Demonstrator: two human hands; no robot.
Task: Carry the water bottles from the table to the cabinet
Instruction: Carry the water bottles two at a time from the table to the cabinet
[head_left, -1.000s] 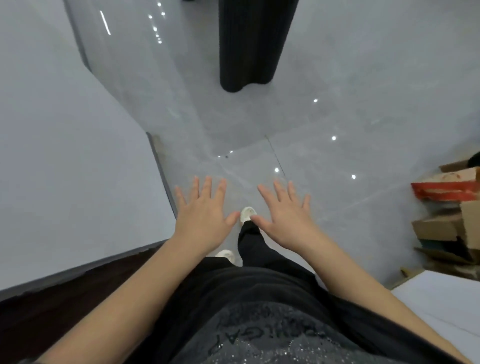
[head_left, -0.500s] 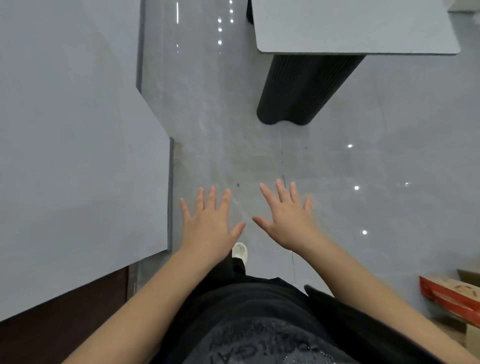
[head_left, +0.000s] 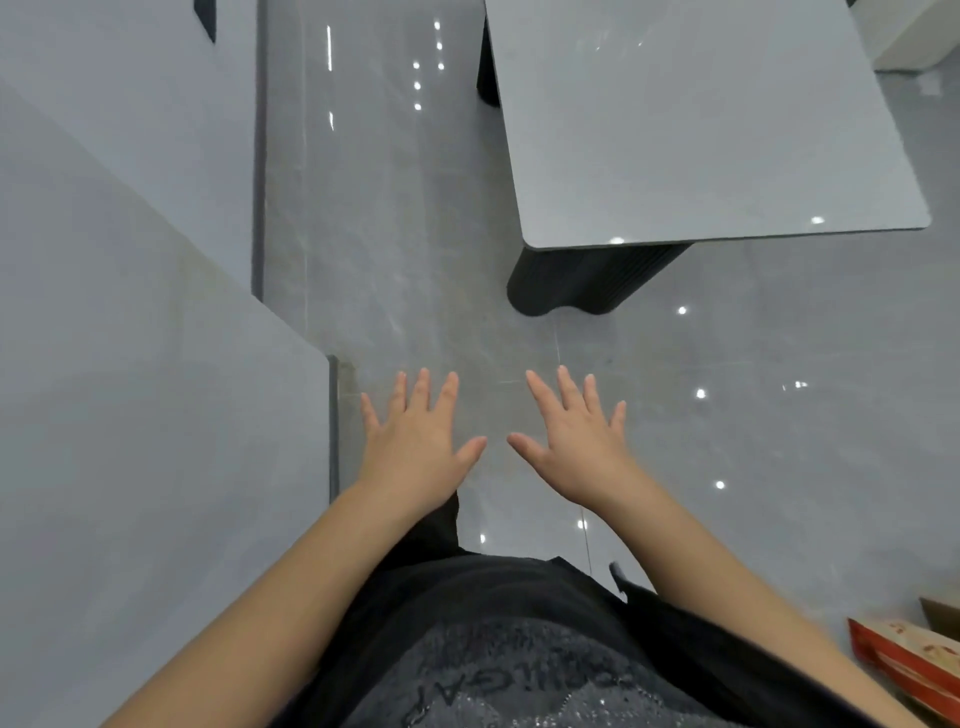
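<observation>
Corners are the hazard — the grey top (head_left: 130, 415) at the left ends in a hard edge just beside the left hand (head_left: 415, 441), whose fingers (head_left: 422, 395) are spread and hold nothing. The right hand (head_left: 576, 447) is the same, fingers apart, over a glossy floor (head_left: 395, 234) that may be slippery. Up right stands the counter (head_left: 701, 130) on a dark base (head_left: 582, 283) a foot could catch; no water bottle is in view anywhere. A red box (head_left: 914, 654) at the right edge could trip a step. Lettering on the shirt (head_left: 519, 686) shows upside down, too blurred to read — the box print likewise.
</observation>
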